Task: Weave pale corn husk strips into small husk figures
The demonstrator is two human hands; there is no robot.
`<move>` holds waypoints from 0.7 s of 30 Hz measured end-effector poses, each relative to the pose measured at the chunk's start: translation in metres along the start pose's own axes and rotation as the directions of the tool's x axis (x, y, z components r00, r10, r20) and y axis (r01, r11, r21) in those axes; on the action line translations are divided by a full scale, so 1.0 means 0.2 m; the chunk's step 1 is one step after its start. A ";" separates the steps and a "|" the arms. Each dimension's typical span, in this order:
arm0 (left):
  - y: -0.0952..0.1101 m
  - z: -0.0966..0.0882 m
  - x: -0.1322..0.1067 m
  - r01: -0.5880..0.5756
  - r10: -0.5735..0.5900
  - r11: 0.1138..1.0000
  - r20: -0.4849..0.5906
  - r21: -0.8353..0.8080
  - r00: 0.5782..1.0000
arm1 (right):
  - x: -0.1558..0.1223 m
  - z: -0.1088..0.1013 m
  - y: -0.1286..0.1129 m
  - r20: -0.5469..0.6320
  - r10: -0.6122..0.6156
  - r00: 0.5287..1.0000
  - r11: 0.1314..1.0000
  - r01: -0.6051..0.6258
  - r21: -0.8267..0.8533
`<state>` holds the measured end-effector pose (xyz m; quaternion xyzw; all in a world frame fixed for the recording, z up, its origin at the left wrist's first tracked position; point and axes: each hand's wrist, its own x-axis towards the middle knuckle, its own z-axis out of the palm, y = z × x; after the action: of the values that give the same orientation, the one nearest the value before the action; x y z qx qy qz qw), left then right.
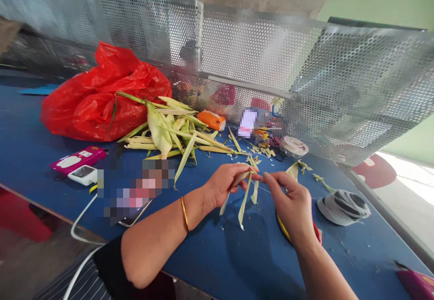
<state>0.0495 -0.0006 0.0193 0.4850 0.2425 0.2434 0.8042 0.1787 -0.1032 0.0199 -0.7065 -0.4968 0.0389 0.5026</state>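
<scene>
My left hand (232, 182) is closed around pale green corn husk strips (244, 205), which hang down from its fingers over the blue table. Close by on the right, my right hand (293, 200) pinches its thumb and fingertips together at the end of the husk bundle. A thin white thread shows faintly near those fingertips, but whether they hold it is hard to make out. Under the right hand lies a yellow and red tool (284, 230), mostly hidden. A husk piece (293, 170) shows just behind that hand.
A pile of corn husks (159, 133) lies beside a red plastic bag (108, 96). Behind stands a perforated metal screen (251, 51). A wrapped black spool (344, 207) sits right, a white roll (294, 146) farther back. Left are a phone (135, 214) and a purple device (79, 159).
</scene>
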 end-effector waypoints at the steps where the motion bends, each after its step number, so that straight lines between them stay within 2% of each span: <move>1: 0.00 0.00 0.00 -0.002 0.002 1.000 -0.007 -0.014 1.000 | -0.01 0.01 -0.01 0.076 0.007 0.997 1.000 -0.007 -0.004; 4: 0.00 0.00 0.00 -0.012 0.011 0.999 -0.029 -0.037 1.000 | -0.03 0.05 -0.01 0.210 0.047 0.977 0.998 -0.056 0.035; 10: -0.01 0.00 0.00 -0.034 0.033 0.998 -0.028 -0.043 0.999 | -0.04 0.11 0.01 0.295 0.142 0.945 0.951 -0.213 0.225; 16: -0.02 0.01 0.00 -0.066 0.060 0.995 -0.080 -0.077 0.995 | -0.05 0.09 -0.02 0.253 0.092 0.963 0.973 -0.141 0.184; 21: -0.04 0.02 0.01 -0.093 0.085 0.993 -0.117 -0.073 0.989 | -0.04 0.07 -0.03 0.302 0.061 0.951 0.977 -0.119 0.178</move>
<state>0.0546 -0.0066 0.0137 0.4488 0.2564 0.3157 0.7957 0.1625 -0.0990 0.0141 -0.6623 -0.5270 0.2149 0.4873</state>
